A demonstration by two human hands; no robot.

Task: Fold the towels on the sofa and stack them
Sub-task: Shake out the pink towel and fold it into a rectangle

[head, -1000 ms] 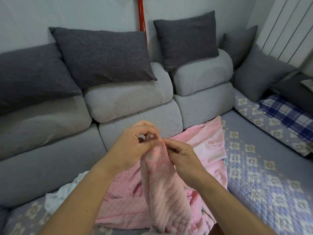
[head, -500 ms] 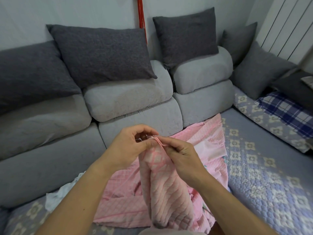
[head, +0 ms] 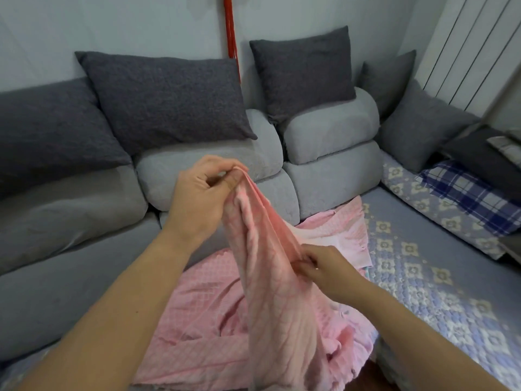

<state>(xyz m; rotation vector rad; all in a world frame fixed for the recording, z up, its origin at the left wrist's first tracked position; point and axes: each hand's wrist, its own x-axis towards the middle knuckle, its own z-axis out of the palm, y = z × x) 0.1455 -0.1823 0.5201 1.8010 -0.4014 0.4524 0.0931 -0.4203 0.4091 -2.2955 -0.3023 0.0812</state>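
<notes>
— Where's the towel right now?

— The pink towel [head: 270, 277] hangs bunched between both hands, above the sofa [head: 70, 277] seat. The left hand [head: 201, 198] pinches its top edge, thumb against curled fingers [head: 225, 180], held high. The right hand [head: 324, 270] is lower, fingers curled into the towel's right side, pinching a fold.

— And underneath?

— A heap of more pink quilted cloth [head: 203, 320] lies rumpled on the seat, touching the hanging towel's lower end. Part of it spreads toward the back cushions.

— Anything crowding the spot?

— The seat to the right carries a blue patterned cover [head: 423, 277], just beside the heap. Farther right lies a blue plaid cloth [head: 473, 196], well apart from the hands. Dark grey pillows [head: 169, 100] lean along the backrest behind, and more stand in the corner near a white radiator [head: 473, 46]. A red strip [head: 231, 38] hangs on the wall between two pillows. The heap itself takes up the seat directly below the towel.
</notes>
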